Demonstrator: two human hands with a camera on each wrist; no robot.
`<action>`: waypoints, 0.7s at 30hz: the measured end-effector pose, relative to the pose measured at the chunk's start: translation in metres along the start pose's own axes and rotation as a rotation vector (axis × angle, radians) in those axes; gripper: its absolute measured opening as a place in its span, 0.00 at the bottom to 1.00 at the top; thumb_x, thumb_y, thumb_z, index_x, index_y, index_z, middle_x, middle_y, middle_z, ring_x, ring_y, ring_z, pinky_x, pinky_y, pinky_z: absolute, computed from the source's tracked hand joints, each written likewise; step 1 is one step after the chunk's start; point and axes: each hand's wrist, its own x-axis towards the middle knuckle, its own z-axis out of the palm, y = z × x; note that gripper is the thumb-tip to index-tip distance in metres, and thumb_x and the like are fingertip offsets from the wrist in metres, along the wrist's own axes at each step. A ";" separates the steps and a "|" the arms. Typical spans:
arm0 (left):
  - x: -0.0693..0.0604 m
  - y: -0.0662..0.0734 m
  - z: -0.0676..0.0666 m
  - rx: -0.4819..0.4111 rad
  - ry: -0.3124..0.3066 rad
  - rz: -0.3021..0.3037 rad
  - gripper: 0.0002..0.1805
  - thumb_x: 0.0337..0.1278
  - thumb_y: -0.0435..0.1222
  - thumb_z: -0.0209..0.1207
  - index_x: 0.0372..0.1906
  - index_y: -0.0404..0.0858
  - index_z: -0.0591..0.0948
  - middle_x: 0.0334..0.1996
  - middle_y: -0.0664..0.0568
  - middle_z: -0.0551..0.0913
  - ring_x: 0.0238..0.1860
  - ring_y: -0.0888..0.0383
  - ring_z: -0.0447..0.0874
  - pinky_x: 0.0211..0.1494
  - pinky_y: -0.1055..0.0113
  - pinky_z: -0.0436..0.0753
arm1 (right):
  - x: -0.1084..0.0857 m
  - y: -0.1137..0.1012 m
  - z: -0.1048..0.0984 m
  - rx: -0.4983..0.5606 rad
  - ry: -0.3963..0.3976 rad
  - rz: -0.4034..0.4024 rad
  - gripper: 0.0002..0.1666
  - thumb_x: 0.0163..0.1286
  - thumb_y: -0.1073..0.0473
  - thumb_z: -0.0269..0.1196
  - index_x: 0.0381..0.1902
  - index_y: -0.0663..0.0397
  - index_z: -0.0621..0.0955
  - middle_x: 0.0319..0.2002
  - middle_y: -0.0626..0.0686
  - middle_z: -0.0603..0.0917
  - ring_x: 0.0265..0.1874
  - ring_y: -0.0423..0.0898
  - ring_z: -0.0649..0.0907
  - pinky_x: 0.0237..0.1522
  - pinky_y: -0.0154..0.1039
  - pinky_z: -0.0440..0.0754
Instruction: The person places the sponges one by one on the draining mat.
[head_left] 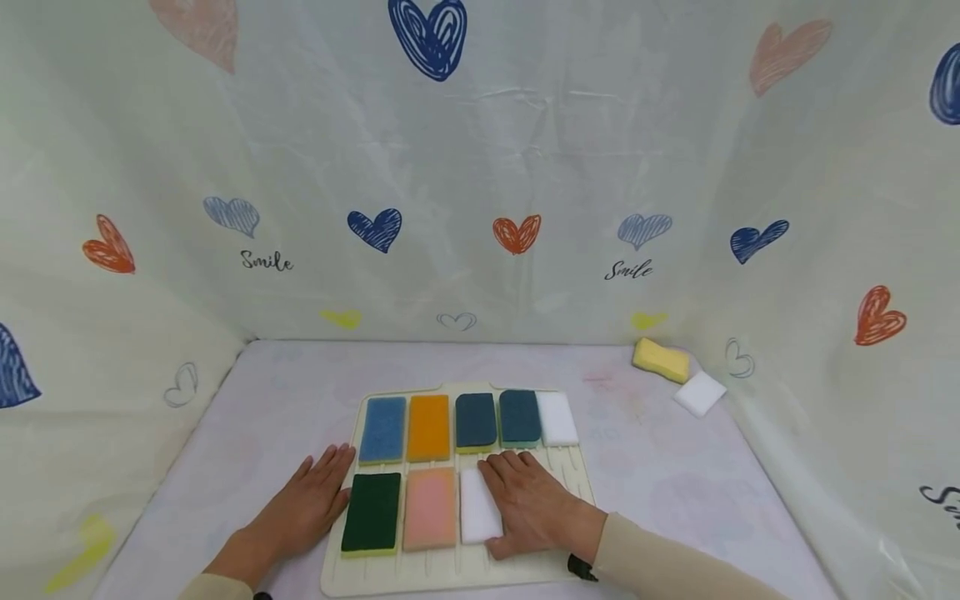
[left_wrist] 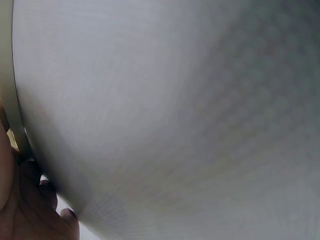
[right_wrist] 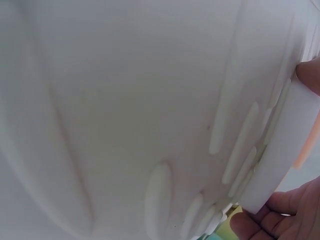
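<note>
My right hand (head_left: 536,504) holds a white sponge (head_left: 477,508) by its ends, fingers at the far end and thumb at the near end. In the right wrist view that white sponge (right_wrist: 282,145) lies against the ribbed surface of a cream tray (head_left: 375,575). Flat beside the tray's left edge, my left hand (head_left: 303,504) has its fingertips touching or close to the rim. Left of the white sponge are a pink sponge (head_left: 430,508) and a dark green scouring sponge (head_left: 371,512). The left wrist view shows mostly a blurred pale surface and part of the left hand (left_wrist: 40,210).
Along the tray's far row lie a blue sponge (head_left: 383,429), an orange one (head_left: 429,427), two dark teal scouring sponges (head_left: 476,419) and another white sponge (head_left: 558,418). A yellow sponge (head_left: 662,360) and a white pad (head_left: 700,394) sit at the table's back right. Heart-printed curtains (head_left: 465,283) surround the table.
</note>
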 end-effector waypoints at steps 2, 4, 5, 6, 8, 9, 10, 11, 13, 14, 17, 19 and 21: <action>0.000 -0.001 0.000 -0.009 -0.012 -0.007 0.37 0.82 0.48 0.52 0.82 0.31 0.61 0.80 0.36 0.65 0.81 0.34 0.59 0.80 0.33 0.60 | 0.000 -0.001 0.000 0.006 -0.010 0.002 0.62 0.60 0.19 0.62 0.77 0.57 0.69 0.67 0.54 0.77 0.62 0.50 0.76 0.62 0.48 0.77; -0.001 -0.001 0.000 -0.011 -0.019 -0.015 0.37 0.82 0.49 0.52 0.82 0.32 0.60 0.80 0.37 0.65 0.81 0.34 0.59 0.80 0.32 0.59 | 0.001 -0.001 0.000 0.006 -0.011 0.002 0.62 0.60 0.19 0.62 0.77 0.57 0.69 0.67 0.54 0.76 0.62 0.50 0.76 0.62 0.48 0.77; -0.001 0.000 -0.001 -0.012 -0.022 -0.019 0.37 0.82 0.49 0.52 0.83 0.32 0.60 0.80 0.37 0.65 0.82 0.34 0.59 0.80 0.32 0.59 | 0.001 -0.002 -0.001 0.001 -0.010 0.002 0.62 0.60 0.19 0.62 0.77 0.57 0.69 0.67 0.54 0.77 0.63 0.50 0.77 0.62 0.48 0.77; -0.001 0.000 -0.001 -0.014 -0.025 -0.024 0.37 0.82 0.49 0.52 0.83 0.32 0.60 0.81 0.37 0.64 0.82 0.35 0.58 0.80 0.33 0.58 | 0.001 -0.002 -0.001 -0.004 -0.007 0.002 0.62 0.60 0.19 0.62 0.77 0.57 0.69 0.67 0.55 0.77 0.62 0.50 0.77 0.63 0.48 0.77; -0.001 0.000 -0.002 -0.014 -0.022 -0.026 0.37 0.82 0.48 0.52 0.83 0.32 0.60 0.81 0.37 0.64 0.82 0.35 0.58 0.80 0.32 0.58 | 0.002 -0.002 -0.001 -0.011 0.002 0.001 0.62 0.60 0.19 0.62 0.76 0.57 0.69 0.67 0.54 0.77 0.62 0.50 0.77 0.63 0.48 0.77; -0.002 0.001 -0.002 -0.014 -0.020 -0.024 0.37 0.82 0.49 0.52 0.82 0.32 0.60 0.80 0.37 0.65 0.81 0.34 0.59 0.80 0.32 0.59 | 0.002 -0.003 -0.001 -0.013 0.008 -0.001 0.61 0.59 0.19 0.62 0.76 0.56 0.70 0.66 0.54 0.77 0.61 0.49 0.77 0.63 0.48 0.77; -0.002 0.001 -0.003 -0.017 -0.021 -0.025 0.37 0.82 0.48 0.52 0.82 0.31 0.60 0.80 0.36 0.65 0.81 0.34 0.59 0.80 0.32 0.59 | 0.002 -0.003 -0.001 -0.012 0.012 -0.003 0.61 0.58 0.19 0.63 0.75 0.56 0.70 0.65 0.54 0.77 0.61 0.49 0.77 0.63 0.48 0.77; -0.002 0.001 -0.003 -0.019 -0.022 -0.023 0.37 0.82 0.48 0.53 0.82 0.31 0.60 0.80 0.36 0.65 0.81 0.34 0.59 0.80 0.32 0.59 | 0.002 -0.003 -0.001 -0.012 0.015 -0.004 0.61 0.58 0.18 0.63 0.75 0.56 0.70 0.65 0.54 0.77 0.60 0.49 0.77 0.63 0.48 0.77; -0.003 0.001 -0.003 -0.022 -0.023 -0.020 0.37 0.81 0.48 0.53 0.82 0.31 0.60 0.80 0.36 0.65 0.81 0.34 0.59 0.80 0.32 0.59 | 0.002 -0.003 -0.001 -0.010 0.021 -0.008 0.61 0.57 0.18 0.63 0.74 0.55 0.71 0.64 0.53 0.77 0.59 0.49 0.77 0.62 0.49 0.76; -0.003 0.001 -0.002 -0.020 -0.020 -0.017 0.37 0.82 0.47 0.53 0.82 0.31 0.61 0.80 0.36 0.65 0.81 0.34 0.59 0.79 0.32 0.60 | 0.002 -0.003 -0.001 -0.014 0.023 -0.009 0.61 0.57 0.18 0.63 0.74 0.55 0.71 0.64 0.53 0.77 0.59 0.49 0.77 0.62 0.49 0.76; -0.003 0.001 -0.001 -0.010 -0.005 -0.007 0.36 0.81 0.46 0.53 0.82 0.31 0.61 0.80 0.36 0.66 0.81 0.34 0.60 0.79 0.32 0.61 | 0.002 -0.003 0.000 -0.027 0.033 -0.011 0.61 0.57 0.18 0.63 0.74 0.56 0.71 0.64 0.54 0.77 0.59 0.50 0.77 0.61 0.49 0.77; -0.002 0.001 -0.001 0.002 0.003 -0.002 0.36 0.82 0.46 0.53 0.82 0.31 0.62 0.80 0.37 0.66 0.81 0.34 0.61 0.79 0.33 0.61 | 0.002 -0.002 0.001 -0.034 0.035 -0.008 0.62 0.57 0.18 0.63 0.75 0.56 0.70 0.65 0.55 0.77 0.60 0.50 0.77 0.62 0.49 0.77; -0.001 0.001 -0.001 0.012 0.006 -0.003 0.36 0.82 0.47 0.53 0.82 0.31 0.62 0.80 0.37 0.66 0.81 0.35 0.61 0.79 0.33 0.61 | 0.002 -0.001 0.001 -0.032 0.034 -0.002 0.62 0.57 0.18 0.63 0.75 0.56 0.70 0.65 0.55 0.77 0.60 0.50 0.77 0.62 0.49 0.77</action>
